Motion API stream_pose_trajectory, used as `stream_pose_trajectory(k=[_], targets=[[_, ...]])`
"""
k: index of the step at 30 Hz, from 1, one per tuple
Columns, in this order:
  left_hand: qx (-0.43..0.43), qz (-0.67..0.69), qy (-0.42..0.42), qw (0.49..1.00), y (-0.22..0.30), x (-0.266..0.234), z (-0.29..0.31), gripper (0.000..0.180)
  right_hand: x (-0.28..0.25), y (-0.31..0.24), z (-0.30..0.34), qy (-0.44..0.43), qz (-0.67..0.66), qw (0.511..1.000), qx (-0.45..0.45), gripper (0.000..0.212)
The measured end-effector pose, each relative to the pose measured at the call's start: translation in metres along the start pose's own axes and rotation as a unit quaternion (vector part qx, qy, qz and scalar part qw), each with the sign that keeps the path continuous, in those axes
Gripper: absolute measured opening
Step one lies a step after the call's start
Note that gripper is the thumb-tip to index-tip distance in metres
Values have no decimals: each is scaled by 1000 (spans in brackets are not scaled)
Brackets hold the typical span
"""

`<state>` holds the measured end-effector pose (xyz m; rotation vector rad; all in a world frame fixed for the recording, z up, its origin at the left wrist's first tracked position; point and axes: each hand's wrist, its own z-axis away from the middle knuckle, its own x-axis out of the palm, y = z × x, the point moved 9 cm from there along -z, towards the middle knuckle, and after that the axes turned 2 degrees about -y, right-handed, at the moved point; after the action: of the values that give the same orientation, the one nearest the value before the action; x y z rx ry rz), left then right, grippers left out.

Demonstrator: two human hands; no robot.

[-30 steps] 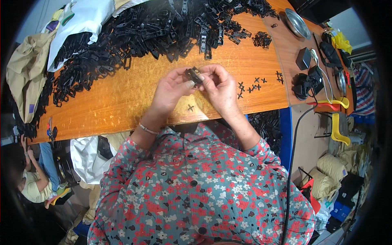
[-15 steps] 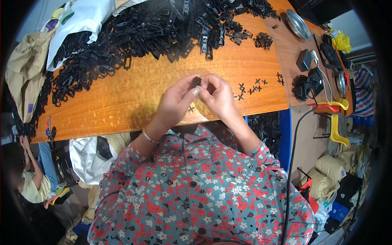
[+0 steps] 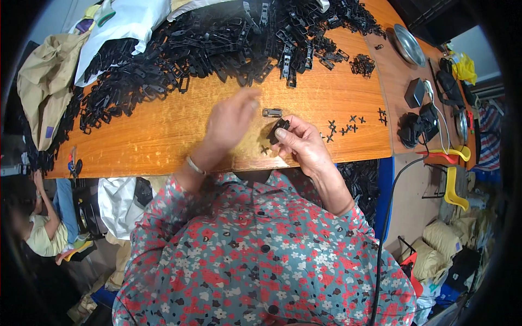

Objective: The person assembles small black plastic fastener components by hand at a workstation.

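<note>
My right hand [image 3: 307, 144] pinches a small black plastic piece [image 3: 278, 132] between thumb and fingers, just above the table's near edge. Beyond it, a black rectangular clip part [image 3: 272, 112] lies on the wood. My left hand [image 3: 231, 120] is raised over the table to the left, apart from the right hand; motion blurs its fingers, and nothing can be made out in it. Close to the held piece lies one small black cross-shaped part [image 3: 264, 150]. Several more cross-shaped parts [image 3: 348, 128] are scattered to the right of my right hand.
A large heap of black plastic clips [image 3: 217, 49] covers the far side of the wooden table [image 3: 163, 136]. A smaller pile [image 3: 362, 65] and a metal bowl [image 3: 409, 44] stand at right. A black cable [image 3: 389, 201] runs down beside me. Another person [image 3: 46, 228] sits far left.
My hands were together around a black piece; now they are apart. The left has moved away leftward, while the right keeps hold of a piece. The view has shifted slightly.
</note>
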<state>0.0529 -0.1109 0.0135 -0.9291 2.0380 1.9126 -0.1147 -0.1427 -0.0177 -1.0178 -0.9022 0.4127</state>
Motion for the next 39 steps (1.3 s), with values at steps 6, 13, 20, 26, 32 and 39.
stream_pose_trajectory(k=[6,13,20,26,32,39], targets=[[163,-256,66,950,12,-29,-34,24,5,-1,-2,2,41,999,-4,20],[162,-303,35,939,13,-17,-29,18,9,15,-1,-5,29,999,34,17],[123,-246,-10,961,16,-11,-3,20,10,18,-4,-8,51,998,43,14],[158,-240,-22,957,32,-17,-1,26,10,20,-1,2,47,998,50,12],[193,-255,-29,947,34,-11,-5,25,14,23,0,9,54,996,65,12],[215,-277,-77,933,32,0,-10,19,11,27,-1,3,54,996,67,15]])
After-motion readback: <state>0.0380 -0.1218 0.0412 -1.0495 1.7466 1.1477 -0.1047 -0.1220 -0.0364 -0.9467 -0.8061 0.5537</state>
